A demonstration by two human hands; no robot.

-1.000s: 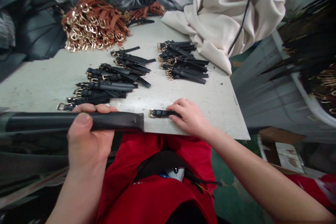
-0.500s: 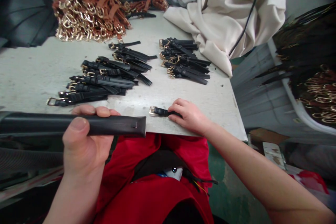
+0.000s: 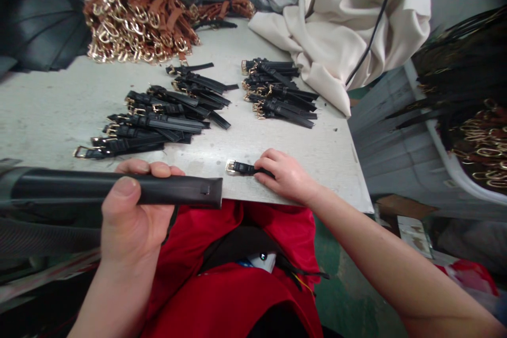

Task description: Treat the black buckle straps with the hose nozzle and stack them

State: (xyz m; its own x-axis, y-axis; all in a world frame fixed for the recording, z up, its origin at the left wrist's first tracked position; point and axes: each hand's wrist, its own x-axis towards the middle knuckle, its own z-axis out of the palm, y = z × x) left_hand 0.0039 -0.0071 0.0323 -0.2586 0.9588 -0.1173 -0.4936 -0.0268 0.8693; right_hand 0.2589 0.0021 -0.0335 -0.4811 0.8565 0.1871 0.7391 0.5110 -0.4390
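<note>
My left hand (image 3: 137, 211) grips a wide black strap (image 3: 166, 190) at the table's front edge, thumb on top and fingers behind. A small slot shows near the strap's right end; its left part runs out of view. On the table, my right hand (image 3: 283, 171) is closed on the tail of a short black buckle strap (image 3: 243, 168), its gold buckle pointing left. The strap's tail is partly hidden under my fingers. A gap separates the two pieces. Beyond my hands lie two groups of similar buckle straps, one on the left (image 3: 158, 121) and one on the right (image 3: 283, 95).
Brown straps with gold hardware (image 3: 134, 21) are heaped at the back left, beside dark sheets (image 3: 43, 26). Cream fabric (image 3: 328, 26) covers the table's back right corner. A grey bin (image 3: 390, 132) holding straps and metal pieces stands right of the table (image 3: 325, 153).
My left hand and the wide strap have shifted slightly right. My right hand stays in place on the buckle strap.
</note>
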